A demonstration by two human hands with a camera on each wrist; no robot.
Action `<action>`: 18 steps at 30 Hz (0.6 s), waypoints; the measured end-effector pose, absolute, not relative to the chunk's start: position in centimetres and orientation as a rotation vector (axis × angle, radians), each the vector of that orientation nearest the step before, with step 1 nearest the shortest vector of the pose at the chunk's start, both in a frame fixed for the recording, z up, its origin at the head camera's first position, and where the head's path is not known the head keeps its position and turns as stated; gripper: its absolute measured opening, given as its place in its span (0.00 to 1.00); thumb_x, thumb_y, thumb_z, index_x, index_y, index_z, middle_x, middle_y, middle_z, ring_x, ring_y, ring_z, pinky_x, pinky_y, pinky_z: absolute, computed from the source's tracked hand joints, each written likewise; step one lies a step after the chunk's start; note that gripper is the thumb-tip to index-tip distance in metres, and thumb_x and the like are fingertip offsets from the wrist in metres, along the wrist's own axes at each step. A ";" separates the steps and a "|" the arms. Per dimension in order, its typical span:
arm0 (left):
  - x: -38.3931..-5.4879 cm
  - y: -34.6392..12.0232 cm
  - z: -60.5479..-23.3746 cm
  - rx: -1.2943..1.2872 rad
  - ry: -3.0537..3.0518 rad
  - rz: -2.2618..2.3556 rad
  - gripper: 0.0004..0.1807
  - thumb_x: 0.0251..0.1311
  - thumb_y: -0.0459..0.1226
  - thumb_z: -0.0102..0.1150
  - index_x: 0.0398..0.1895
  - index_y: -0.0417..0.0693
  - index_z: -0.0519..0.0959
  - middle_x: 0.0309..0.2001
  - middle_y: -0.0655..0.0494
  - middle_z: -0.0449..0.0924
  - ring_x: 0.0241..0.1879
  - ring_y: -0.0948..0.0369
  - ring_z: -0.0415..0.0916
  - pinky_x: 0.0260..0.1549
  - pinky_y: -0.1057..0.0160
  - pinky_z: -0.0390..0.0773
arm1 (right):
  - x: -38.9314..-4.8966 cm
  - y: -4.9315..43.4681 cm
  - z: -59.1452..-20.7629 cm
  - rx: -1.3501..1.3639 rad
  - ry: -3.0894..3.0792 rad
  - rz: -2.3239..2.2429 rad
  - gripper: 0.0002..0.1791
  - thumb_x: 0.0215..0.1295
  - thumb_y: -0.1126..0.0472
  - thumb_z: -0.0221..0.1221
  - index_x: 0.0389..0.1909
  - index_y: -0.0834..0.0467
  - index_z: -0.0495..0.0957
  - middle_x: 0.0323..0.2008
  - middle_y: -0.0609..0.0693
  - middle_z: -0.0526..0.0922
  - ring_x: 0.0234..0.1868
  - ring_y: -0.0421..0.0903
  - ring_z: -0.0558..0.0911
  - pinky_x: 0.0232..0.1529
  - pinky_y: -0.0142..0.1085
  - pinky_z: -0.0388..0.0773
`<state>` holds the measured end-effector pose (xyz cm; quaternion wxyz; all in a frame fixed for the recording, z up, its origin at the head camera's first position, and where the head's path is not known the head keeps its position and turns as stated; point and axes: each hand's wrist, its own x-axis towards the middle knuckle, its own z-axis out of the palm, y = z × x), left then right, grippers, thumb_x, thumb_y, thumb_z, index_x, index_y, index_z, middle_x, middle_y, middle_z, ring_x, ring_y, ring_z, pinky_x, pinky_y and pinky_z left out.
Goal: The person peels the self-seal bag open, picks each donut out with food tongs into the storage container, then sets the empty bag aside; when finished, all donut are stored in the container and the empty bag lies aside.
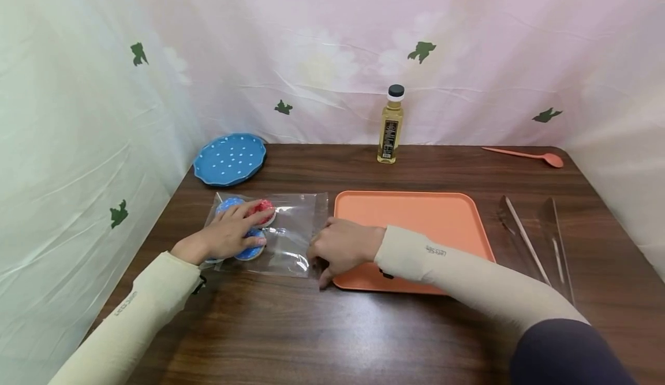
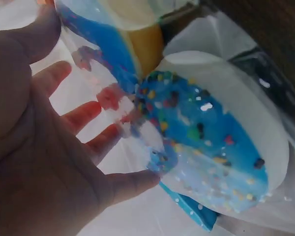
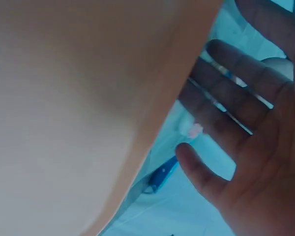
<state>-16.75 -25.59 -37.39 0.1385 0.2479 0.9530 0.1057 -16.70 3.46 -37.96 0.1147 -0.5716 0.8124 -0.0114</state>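
My left hand (image 1: 225,238) lies with extended fingers over a clear plastic bag (image 1: 293,223) on the table. Under and around those fingers, the bag contains round sprinkled pieces like iced doughnuts: a red one (image 1: 267,214) and blue ones, including a blue doughnut (image 1: 251,246) by the thumb. Up close in the left wrist view, a blue doughnut (image 2: 201,132) shows multicoloured sprinkles. My right hand (image 1: 343,246) is at the bag's right edge, beside the orange tray (image 1: 410,215). In the right wrist view its fingers (image 3: 236,93) are loosely extended, with nothing gripped.
A blue dotted plate (image 1: 228,160) sits at the back left, behind the bag. An oil bottle (image 1: 389,128) stands upright at the back. To the right of the tray lie tongs (image 1: 527,240), with an orange spoon (image 1: 550,160) near the far right corner.
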 end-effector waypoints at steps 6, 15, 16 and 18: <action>-17.0 -25.1 -37.3 0.764 2.910 0.270 0.32 0.69 0.49 0.61 0.73 0.49 0.69 0.71 0.37 0.62 0.67 0.33 0.59 0.61 0.26 0.56 | -14.5 4.5 -37.5 -1.697 2.425 0.167 0.28 0.60 0.30 0.62 0.50 0.46 0.85 0.52 0.39 0.83 0.54 0.39 0.81 0.67 0.48 0.64; -17.6 -23.7 -37.4 0.851 2.979 0.213 0.19 0.62 0.43 0.70 0.55 0.48 0.85 0.56 0.44 0.76 0.55 0.45 0.72 0.49 0.42 0.78 | -13.4 8.0 -36.6 -1.789 2.550 0.093 0.25 0.66 0.34 0.60 0.50 0.49 0.84 0.55 0.42 0.82 0.59 0.41 0.78 0.65 0.50 0.67; -17.7 -23.6 -37.5 0.839 2.979 0.217 0.19 0.63 0.41 0.69 0.55 0.47 0.84 0.55 0.44 0.76 0.54 0.45 0.73 0.47 0.42 0.79 | -13.4 8.7 -36.6 -1.774 2.566 0.060 0.25 0.66 0.35 0.60 0.51 0.50 0.84 0.55 0.43 0.83 0.59 0.41 0.79 0.65 0.50 0.67; -17.7 -23.4 -37.5 0.804 2.990 0.231 0.19 0.63 0.39 0.69 0.56 0.45 0.83 0.52 0.44 0.77 0.51 0.46 0.75 0.44 0.44 0.81 | -13.3 10.5 -36.8 -1.730 2.604 -0.001 0.24 0.67 0.38 0.61 0.53 0.51 0.84 0.53 0.44 0.83 0.57 0.41 0.79 0.64 0.51 0.67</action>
